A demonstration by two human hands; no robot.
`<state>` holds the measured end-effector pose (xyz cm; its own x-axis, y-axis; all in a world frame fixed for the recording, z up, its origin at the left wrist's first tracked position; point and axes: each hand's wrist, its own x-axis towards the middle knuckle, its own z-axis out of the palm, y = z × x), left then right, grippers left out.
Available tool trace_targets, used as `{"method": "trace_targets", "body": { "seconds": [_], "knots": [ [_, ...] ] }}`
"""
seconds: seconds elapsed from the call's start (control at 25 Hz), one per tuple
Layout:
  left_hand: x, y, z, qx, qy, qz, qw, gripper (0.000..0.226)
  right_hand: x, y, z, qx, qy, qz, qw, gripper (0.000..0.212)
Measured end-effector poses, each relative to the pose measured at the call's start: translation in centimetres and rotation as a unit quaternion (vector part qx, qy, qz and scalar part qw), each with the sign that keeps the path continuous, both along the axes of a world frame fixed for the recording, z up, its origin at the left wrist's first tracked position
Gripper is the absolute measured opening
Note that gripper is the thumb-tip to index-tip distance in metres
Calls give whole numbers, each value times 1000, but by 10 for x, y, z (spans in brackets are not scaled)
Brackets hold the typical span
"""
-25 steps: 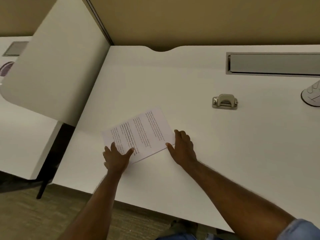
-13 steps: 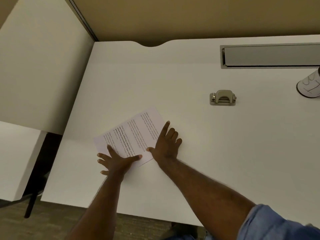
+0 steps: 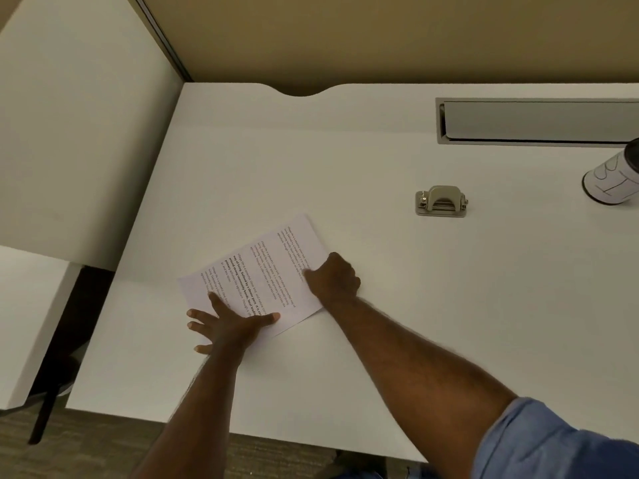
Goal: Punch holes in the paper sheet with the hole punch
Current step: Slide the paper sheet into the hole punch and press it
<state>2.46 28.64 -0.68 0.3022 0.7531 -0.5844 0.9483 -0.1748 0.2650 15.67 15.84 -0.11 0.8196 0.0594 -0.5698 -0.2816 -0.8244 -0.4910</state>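
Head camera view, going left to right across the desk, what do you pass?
Left hand → paper → right hand → hole punch → cup.

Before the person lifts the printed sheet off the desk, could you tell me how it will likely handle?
The paper sheet looks like a single thin page lying flat, so it will probably flop and sag if lifted by one edge. On the smooth white desk it likely slides easily, which may be why the left hand presses flat on it. The right hand rests at its edge.
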Motion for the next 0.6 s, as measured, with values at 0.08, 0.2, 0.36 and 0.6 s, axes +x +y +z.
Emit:
{"method": "trace_targets", "body": {
  "seconds": [0.08, 0.2, 0.36, 0.6],
  "knots": [
    [1, 0, 2, -5, 7, 0, 1000, 139, 17, -13, -1, 52, 18, -11, 998, 32],
    [0, -1, 2, -13, 6, -3, 1000, 139, 29, -30, -10, 85, 35, 50, 995, 38],
    [-7, 15, -1, -37, -102, 43, 993, 133, 26, -38, -11, 110, 28, 43, 993, 47],
    [-29, 28, 19, -97, -278, 184, 938, 73, 21, -90, -10, 176, 55, -66, 981, 41]
  ]
}}
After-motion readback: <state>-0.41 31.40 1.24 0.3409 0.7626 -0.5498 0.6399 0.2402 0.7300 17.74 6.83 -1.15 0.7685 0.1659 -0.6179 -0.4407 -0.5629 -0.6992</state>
